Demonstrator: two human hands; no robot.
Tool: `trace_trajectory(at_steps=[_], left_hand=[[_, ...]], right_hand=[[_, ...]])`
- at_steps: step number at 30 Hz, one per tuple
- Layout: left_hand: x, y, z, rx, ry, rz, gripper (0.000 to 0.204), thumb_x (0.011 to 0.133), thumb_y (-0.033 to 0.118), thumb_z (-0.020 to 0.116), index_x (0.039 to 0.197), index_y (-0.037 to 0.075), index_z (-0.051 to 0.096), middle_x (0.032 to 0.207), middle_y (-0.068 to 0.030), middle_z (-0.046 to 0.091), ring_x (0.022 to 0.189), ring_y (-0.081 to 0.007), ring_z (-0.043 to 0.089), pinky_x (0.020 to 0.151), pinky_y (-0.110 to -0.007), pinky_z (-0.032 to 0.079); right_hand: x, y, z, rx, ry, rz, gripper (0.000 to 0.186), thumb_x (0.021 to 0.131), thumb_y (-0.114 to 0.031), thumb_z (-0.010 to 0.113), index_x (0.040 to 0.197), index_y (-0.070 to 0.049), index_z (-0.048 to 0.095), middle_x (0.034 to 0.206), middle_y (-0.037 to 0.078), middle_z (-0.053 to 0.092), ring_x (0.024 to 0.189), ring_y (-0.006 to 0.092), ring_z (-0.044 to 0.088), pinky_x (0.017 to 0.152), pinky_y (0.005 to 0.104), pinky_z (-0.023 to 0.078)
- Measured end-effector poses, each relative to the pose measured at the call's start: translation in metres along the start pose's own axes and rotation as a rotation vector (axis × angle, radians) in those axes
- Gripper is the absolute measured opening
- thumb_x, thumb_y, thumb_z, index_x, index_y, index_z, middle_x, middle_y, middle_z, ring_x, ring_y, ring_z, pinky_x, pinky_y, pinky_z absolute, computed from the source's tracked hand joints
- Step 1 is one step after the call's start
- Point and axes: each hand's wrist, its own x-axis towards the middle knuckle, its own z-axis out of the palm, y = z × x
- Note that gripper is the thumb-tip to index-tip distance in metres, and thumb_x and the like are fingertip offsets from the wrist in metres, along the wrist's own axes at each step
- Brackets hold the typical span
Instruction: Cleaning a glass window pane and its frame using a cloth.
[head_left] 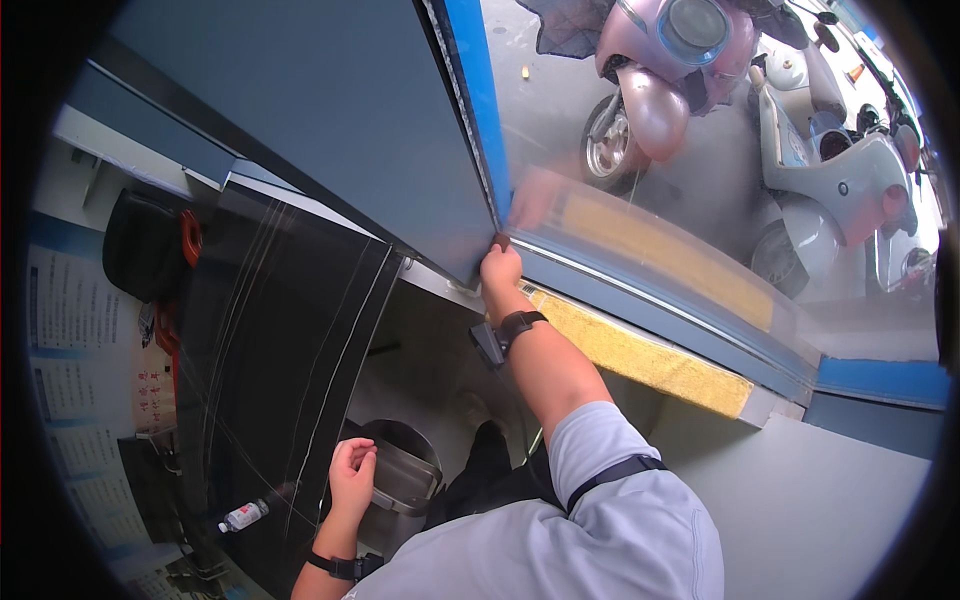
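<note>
My right hand [501, 268] reaches out to the lower corner where a grey-blue panel [330, 110] meets the blue window frame [478, 80]. Its fingers are closed round a small dark brown thing [501, 241] whose kind I cannot make out. A black strap with a small dark device [487, 344] circles that wrist. My left hand [352, 472] hangs lower left, its fingers loosely curled in, with nothing visible in them. Beside it stands a grey-brown bin [408, 474]; whether the hand touches the bin is unclear.
Below the glass runs a sill with a rough yellow strip [640, 350]. A black veined tabletop [290, 300] lies left, with a small clear bottle [243, 516] near its left end. A black chair [146, 245] stands beyond. Outside are a pink scooter [655, 110] and a white scooter [830, 180].
</note>
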Motion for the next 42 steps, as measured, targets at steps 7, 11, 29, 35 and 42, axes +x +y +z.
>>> trace_trajectory(at_steps=[7,11,29,35,42], left_hand=[[0.027,0.007,0.008,0.002,-0.043,0.023,0.015,0.095,-0.006,0.062,0.109,-0.001,0.065,0.11,-0.0067,0.063,0.098,-0.0141,0.069,0.088,-0.026,0.054],[0.041,0.029,0.023,0.043,-0.102,0.042,0.015,0.095,-0.006,0.062,0.109,-0.001,0.066,0.11,-0.0075,0.063,0.099,-0.0154,0.069,0.088,-0.026,0.055],[0.036,0.042,0.013,0.175,-0.127,0.124,0.013,0.093,-0.003,0.064,0.106,-0.001,0.067,0.108,-0.0097,0.064,0.094,-0.0176,0.068,0.086,-0.029,0.056],[0.048,0.071,0.031,0.236,-0.167,0.207,0.014,0.094,-0.003,0.065,0.107,-0.001,0.067,0.109,-0.0101,0.064,0.095,-0.019,0.069,0.086,-0.029,0.056],[0.031,0.061,0.039,0.176,-0.16,0.193,0.014,0.094,-0.002,0.066,0.107,-0.001,0.068,0.109,-0.0097,0.065,0.098,-0.0196,0.069,0.088,-0.03,0.056]], right_hand=[[-0.127,-0.126,-0.058,0.345,0.034,-0.732,0.033,0.101,-0.008,0.058,0.134,-0.002,0.059,0.11,0.015,0.055,0.1,0.0298,0.057,0.091,0.038,0.047],[-0.132,-0.107,-0.05,0.405,0.073,-0.876,0.037,0.102,-0.007,0.057,0.139,-0.004,0.056,0.122,0.017,0.055,0.113,0.034,0.056,0.101,0.0376,0.045],[-0.187,-0.118,-0.058,0.562,-0.101,-0.461,0.034,0.103,-0.006,0.056,0.138,-0.005,0.058,0.115,0.01,0.049,0.092,0.0178,0.058,0.078,0.0306,0.052],[-0.188,-0.135,-0.083,0.495,-0.127,-0.699,0.043,0.098,-0.006,0.065,0.139,-0.004,0.055,0.116,0.016,0.055,0.101,0.0326,0.062,0.089,0.0368,0.052],[-0.104,-0.016,-0.025,0.237,0.047,-0.247,0.028,0.097,-0.013,0.067,0.123,-0.003,0.065,0.114,0.018,0.063,0.103,0.0386,0.064,0.093,0.0438,0.051]])
